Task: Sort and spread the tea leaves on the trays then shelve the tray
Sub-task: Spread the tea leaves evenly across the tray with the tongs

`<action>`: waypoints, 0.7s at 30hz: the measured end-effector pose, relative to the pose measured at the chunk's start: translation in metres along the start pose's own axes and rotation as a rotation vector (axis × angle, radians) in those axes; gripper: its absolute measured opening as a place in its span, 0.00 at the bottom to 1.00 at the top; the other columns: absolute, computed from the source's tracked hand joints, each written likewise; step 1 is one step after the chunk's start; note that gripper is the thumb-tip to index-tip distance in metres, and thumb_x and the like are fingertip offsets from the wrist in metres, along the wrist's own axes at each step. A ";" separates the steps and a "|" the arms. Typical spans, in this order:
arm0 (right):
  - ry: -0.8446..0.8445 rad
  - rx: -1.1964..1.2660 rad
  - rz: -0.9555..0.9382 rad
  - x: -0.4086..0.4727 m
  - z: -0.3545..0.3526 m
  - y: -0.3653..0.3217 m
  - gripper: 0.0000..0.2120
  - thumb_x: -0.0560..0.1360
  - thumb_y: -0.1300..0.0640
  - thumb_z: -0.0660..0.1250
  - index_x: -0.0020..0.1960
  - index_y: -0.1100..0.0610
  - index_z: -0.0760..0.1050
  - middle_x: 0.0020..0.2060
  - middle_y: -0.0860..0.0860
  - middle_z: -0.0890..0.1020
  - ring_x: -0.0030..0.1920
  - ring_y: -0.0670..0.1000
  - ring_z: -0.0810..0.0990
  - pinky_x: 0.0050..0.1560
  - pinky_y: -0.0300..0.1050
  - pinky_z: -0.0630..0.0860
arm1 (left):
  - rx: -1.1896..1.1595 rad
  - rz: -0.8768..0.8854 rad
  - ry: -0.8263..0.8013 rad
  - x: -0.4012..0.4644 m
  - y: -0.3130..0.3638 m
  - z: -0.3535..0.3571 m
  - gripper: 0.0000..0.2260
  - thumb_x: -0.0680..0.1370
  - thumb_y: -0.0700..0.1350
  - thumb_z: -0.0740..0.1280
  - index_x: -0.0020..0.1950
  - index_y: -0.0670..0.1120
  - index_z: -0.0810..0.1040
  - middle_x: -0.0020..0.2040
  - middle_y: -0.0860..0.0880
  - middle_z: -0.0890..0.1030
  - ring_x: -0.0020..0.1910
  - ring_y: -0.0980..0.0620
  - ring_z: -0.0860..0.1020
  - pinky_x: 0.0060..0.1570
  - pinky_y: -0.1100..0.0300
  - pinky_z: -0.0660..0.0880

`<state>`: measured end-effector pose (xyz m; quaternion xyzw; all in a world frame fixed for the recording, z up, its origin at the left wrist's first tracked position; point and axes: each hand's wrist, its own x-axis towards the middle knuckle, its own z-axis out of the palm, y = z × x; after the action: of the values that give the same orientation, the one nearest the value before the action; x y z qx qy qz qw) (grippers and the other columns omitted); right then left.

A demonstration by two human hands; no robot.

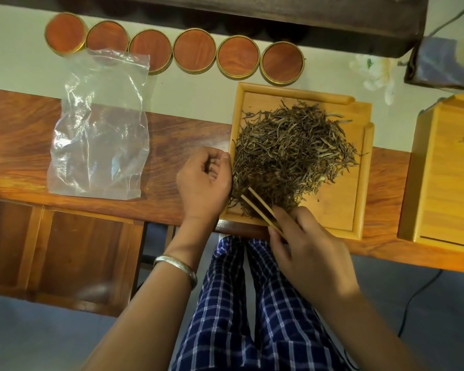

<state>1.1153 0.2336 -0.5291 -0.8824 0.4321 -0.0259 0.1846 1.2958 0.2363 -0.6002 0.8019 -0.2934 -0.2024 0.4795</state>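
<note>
Two hands: R hand (310, 253) pinches tweezers (260, 210) in tea leaves (292, 151); L hand (202, 180) cupped.

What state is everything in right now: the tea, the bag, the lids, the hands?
Tea leaves: heaped on the tray, not spread.
Tray: on the table.
Plastic bag: flat, looks empty.
Round tins: lidded.
Right hand: holding bamboo tweezers.
Left hand: loosely cupped.

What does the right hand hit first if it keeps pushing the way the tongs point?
Probably the tea leaves. The right hand holds bamboo tongs aimed up-left, their tips already at the pile's near edge on the wooden tray. Further on lies the left hand at the tray's left rim; height there is unclear.
</note>
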 end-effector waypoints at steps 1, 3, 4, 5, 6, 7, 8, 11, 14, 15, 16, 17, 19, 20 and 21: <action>-0.009 -0.010 -0.011 0.000 0.000 0.000 0.16 0.72 0.57 0.71 0.58 0.61 0.80 0.40 0.54 0.79 0.28 0.51 0.77 0.23 0.38 0.69 | 0.000 0.000 -0.001 0.000 0.000 0.000 0.05 0.74 0.44 0.67 0.40 0.45 0.79 0.31 0.57 0.75 0.28 0.61 0.71 0.30 0.70 0.67; -0.017 -0.023 -0.024 0.000 0.000 -0.001 0.15 0.73 0.56 0.70 0.58 0.61 0.80 0.40 0.54 0.80 0.29 0.50 0.77 0.23 0.38 0.69 | 0.001 -0.002 -0.002 0.000 -0.001 0.000 0.05 0.74 0.45 0.67 0.40 0.45 0.79 0.31 0.57 0.75 0.28 0.61 0.72 0.30 0.71 0.67; -0.014 -0.021 -0.025 0.001 0.000 -0.002 0.15 0.73 0.56 0.69 0.58 0.61 0.80 0.41 0.54 0.80 0.29 0.50 0.78 0.23 0.38 0.70 | 0.002 -0.003 -0.003 0.000 -0.001 0.000 0.05 0.74 0.45 0.67 0.40 0.45 0.79 0.31 0.57 0.76 0.28 0.61 0.72 0.30 0.70 0.67; -0.010 -0.017 -0.026 0.002 -0.001 -0.002 0.15 0.74 0.55 0.68 0.58 0.61 0.79 0.42 0.54 0.79 0.30 0.50 0.77 0.23 0.38 0.69 | 0.003 -0.002 -0.002 0.000 -0.001 0.000 0.05 0.74 0.45 0.67 0.40 0.46 0.79 0.31 0.57 0.76 0.28 0.61 0.72 0.30 0.70 0.68; -0.007 -0.017 -0.030 0.003 -0.001 -0.003 0.15 0.75 0.55 0.67 0.59 0.61 0.79 0.42 0.54 0.79 0.30 0.50 0.77 0.24 0.37 0.68 | 0.004 0.002 0.000 0.000 -0.001 0.000 0.05 0.74 0.45 0.67 0.40 0.46 0.79 0.31 0.57 0.76 0.28 0.61 0.72 0.30 0.70 0.68; -0.007 -0.028 -0.039 0.004 -0.001 -0.004 0.15 0.75 0.55 0.67 0.59 0.61 0.79 0.42 0.54 0.79 0.30 0.50 0.77 0.25 0.37 0.67 | 0.006 0.008 0.004 0.000 -0.001 0.000 0.05 0.74 0.45 0.67 0.40 0.47 0.79 0.31 0.57 0.75 0.28 0.61 0.72 0.30 0.70 0.68; -0.011 -0.055 -0.055 0.005 -0.001 -0.006 0.15 0.75 0.55 0.66 0.59 0.61 0.79 0.41 0.54 0.79 0.30 0.49 0.76 0.26 0.36 0.65 | 0.010 0.013 0.006 0.000 -0.001 0.000 0.05 0.74 0.45 0.67 0.40 0.47 0.79 0.31 0.57 0.75 0.28 0.61 0.72 0.30 0.70 0.68; -0.023 -0.182 -0.105 0.004 0.001 -0.009 0.14 0.76 0.54 0.66 0.57 0.60 0.80 0.40 0.52 0.78 0.29 0.48 0.75 0.25 0.36 0.66 | 0.018 0.009 0.014 0.000 0.000 0.000 0.05 0.74 0.46 0.67 0.40 0.46 0.79 0.31 0.57 0.76 0.28 0.60 0.72 0.30 0.67 0.69; -0.018 -0.237 -0.119 -0.002 0.004 -0.009 0.13 0.76 0.54 0.66 0.57 0.59 0.80 0.38 0.52 0.78 0.27 0.47 0.74 0.23 0.37 0.67 | 0.021 0.003 0.017 0.000 0.001 0.000 0.05 0.74 0.45 0.67 0.40 0.46 0.79 0.31 0.57 0.75 0.28 0.60 0.72 0.31 0.68 0.68; -0.006 -0.221 -0.113 -0.005 0.004 -0.007 0.14 0.76 0.54 0.65 0.57 0.59 0.80 0.38 0.52 0.78 0.28 0.47 0.74 0.22 0.37 0.67 | 0.024 0.007 0.015 0.000 0.002 0.000 0.05 0.74 0.45 0.67 0.40 0.46 0.79 0.31 0.58 0.75 0.28 0.60 0.72 0.31 0.68 0.68; 0.010 -0.185 -0.098 -0.008 0.004 -0.005 0.14 0.77 0.54 0.63 0.57 0.60 0.80 0.39 0.53 0.79 0.28 0.47 0.75 0.22 0.38 0.69 | 0.026 0.013 0.014 0.000 0.003 -0.001 0.04 0.74 0.44 0.67 0.40 0.46 0.79 0.31 0.58 0.75 0.28 0.61 0.72 0.31 0.70 0.68; 0.026 -0.135 -0.075 -0.012 0.004 -0.002 0.15 0.77 0.54 0.62 0.58 0.61 0.80 0.39 0.53 0.79 0.28 0.48 0.76 0.22 0.39 0.71 | 0.028 0.019 0.015 -0.001 0.004 -0.001 0.04 0.74 0.44 0.67 0.40 0.45 0.79 0.31 0.58 0.75 0.28 0.61 0.72 0.31 0.71 0.68; 0.047 -0.060 -0.024 -0.019 0.002 0.003 0.15 0.77 0.55 0.64 0.60 0.61 0.79 0.40 0.54 0.78 0.29 0.49 0.77 0.22 0.41 0.75 | 0.031 0.017 0.019 -0.001 0.005 -0.001 0.04 0.74 0.43 0.67 0.40 0.45 0.80 0.31 0.58 0.75 0.28 0.62 0.72 0.32 0.72 0.68; 0.044 -0.049 -0.003 -0.022 0.002 0.004 0.15 0.76 0.55 0.65 0.60 0.61 0.79 0.41 0.54 0.79 0.30 0.49 0.77 0.23 0.42 0.75 | 0.029 0.010 0.021 -0.001 0.006 -0.001 0.04 0.74 0.43 0.67 0.40 0.44 0.80 0.31 0.57 0.75 0.28 0.62 0.72 0.32 0.72 0.68; 0.032 -0.047 0.015 -0.025 0.002 0.005 0.16 0.75 0.55 0.66 0.61 0.61 0.78 0.42 0.55 0.79 0.30 0.50 0.78 0.24 0.41 0.75 | 0.029 0.005 0.022 -0.001 0.007 -0.001 0.04 0.74 0.42 0.67 0.40 0.44 0.80 0.31 0.57 0.75 0.28 0.62 0.72 0.32 0.72 0.68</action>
<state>1.0959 0.2506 -0.5299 -0.8828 0.4419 -0.0285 0.1569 1.2935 0.2353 -0.5939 0.8101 -0.2930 -0.1882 0.4716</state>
